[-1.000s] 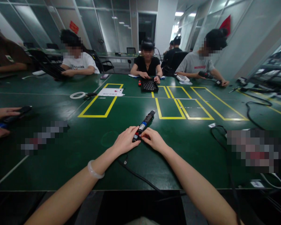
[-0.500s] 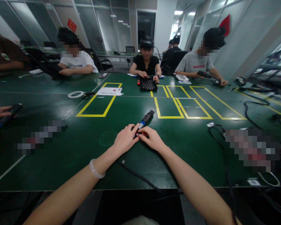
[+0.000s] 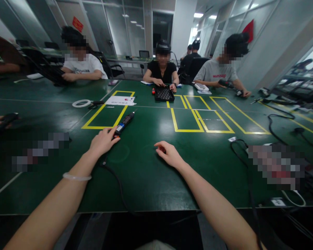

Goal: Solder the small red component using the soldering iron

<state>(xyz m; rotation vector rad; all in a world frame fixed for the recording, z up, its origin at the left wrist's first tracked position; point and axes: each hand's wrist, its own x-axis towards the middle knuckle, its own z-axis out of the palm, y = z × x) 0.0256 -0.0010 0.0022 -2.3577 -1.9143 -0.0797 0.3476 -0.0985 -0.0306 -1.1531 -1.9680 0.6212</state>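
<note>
My left hand (image 3: pixel 102 140) is closed around the rear of a black electric screwdriver (image 3: pixel 124 124) with a blue band. Its thin bit points away from me, up and to the right, beside a yellow taped frame. A black cord (image 3: pixel 118 180) runs from near my left wrist toward the table's front edge. Over the middle of the green table (image 3: pixel 146 180), my right hand (image 3: pixel 170 154) is apart from the tool. Its fingers are loosely curled, with a gap between thumb and forefinger and nothing seen in them.
Yellow tape outlines (image 3: pixel 189 131) mark the table. A paper sheet (image 3: pixel 120 100) and a white cable coil (image 3: pixel 81 103) lie left of centre. Across from me, a person works over a black tray (image 3: pixel 164 93). Black cables (image 3: pixel 271 121) trail along the right side; other people sit around.
The electric screwdriver has moved left with my left hand. My right hand, which was at its rear end, has come away and stays near the middle.
</note>
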